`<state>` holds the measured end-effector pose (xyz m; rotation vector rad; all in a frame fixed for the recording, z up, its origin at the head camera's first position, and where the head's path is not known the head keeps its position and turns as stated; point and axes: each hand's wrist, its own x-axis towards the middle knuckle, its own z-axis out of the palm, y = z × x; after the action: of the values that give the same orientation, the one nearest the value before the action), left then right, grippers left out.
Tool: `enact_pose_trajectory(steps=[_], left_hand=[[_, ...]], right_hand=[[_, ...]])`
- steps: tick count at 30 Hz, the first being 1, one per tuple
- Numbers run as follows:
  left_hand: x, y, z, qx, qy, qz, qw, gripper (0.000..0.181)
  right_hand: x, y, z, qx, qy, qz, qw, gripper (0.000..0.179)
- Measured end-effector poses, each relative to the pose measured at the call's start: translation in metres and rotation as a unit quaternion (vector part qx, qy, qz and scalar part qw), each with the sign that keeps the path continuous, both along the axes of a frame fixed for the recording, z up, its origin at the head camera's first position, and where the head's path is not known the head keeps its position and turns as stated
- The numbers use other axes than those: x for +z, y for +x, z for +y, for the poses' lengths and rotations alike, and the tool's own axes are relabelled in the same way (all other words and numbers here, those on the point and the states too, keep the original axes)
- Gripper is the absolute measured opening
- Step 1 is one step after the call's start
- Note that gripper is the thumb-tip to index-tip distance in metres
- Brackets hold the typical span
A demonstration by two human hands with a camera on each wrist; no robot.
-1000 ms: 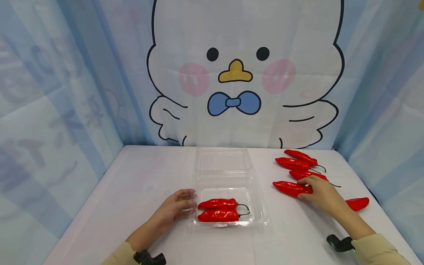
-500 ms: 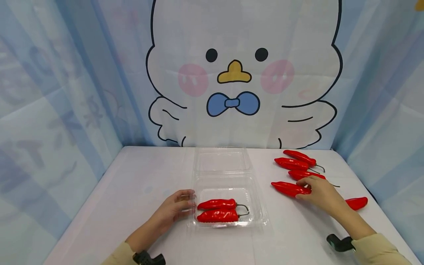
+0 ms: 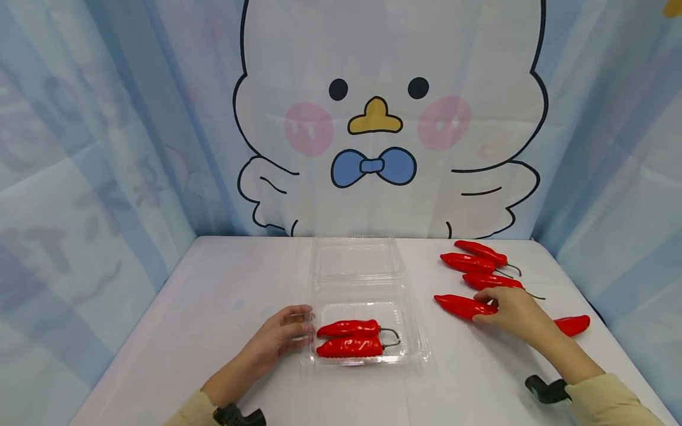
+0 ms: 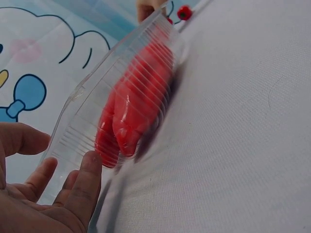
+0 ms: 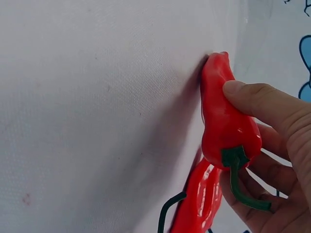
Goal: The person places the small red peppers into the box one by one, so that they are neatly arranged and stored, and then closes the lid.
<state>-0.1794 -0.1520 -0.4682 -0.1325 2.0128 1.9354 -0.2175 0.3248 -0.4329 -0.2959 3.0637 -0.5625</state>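
My right hand [image 3: 514, 310] pinches a red chili pepper [image 3: 460, 306] on the right side of the table. In the right wrist view, the thumb lies along this pepper [image 5: 226, 121], with fingers behind it and the green stem toward the palm. At the left, my left hand [image 3: 279, 334] reaches to the side of a clear plastic clamshell box [image 3: 412, 310]. Its fairly straight fingertips rest at the box wall [image 4: 73, 145] in the left wrist view. Inside the box, two red peppers [image 3: 348, 347] lie side by side, stems to the right. The box's lid [image 3: 357, 260] is folded back.
Several more red peppers [image 3: 469, 262] lie behind my right hand, near the table's back right. Another pepper [image 3: 572, 325] shows beyond my right wrist, partly hidden. Blue and white printed cloth [image 3: 373, 207] stands along the back and sides of the white table [image 3: 240, 272].
The pepper in my right hand has shifted slightly left and toward me, its tip a little lower in view. The left hand and the box stay in place.
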Motion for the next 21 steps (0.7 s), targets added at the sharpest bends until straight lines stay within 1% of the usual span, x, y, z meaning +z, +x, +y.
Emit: enact_pose_trajectory(steps=[9, 21], left_hand=[[-0.0013, -0.0002, 0.0003, 0.001, -0.001, 0.002, 1.0000, 0.053], [-0.0002, -0.0001, -0.0003, 0.000, 0.003, -0.001, 1.0000, 0.053]], right_hand=[[0.0029, 0.0006, -0.0008, -0.004, -0.012, -0.006, 0.9999, 0.054], [0.0091, 0.0021, -0.0060, 0.005, -0.016, 0.018, 0.9997, 0.054]])
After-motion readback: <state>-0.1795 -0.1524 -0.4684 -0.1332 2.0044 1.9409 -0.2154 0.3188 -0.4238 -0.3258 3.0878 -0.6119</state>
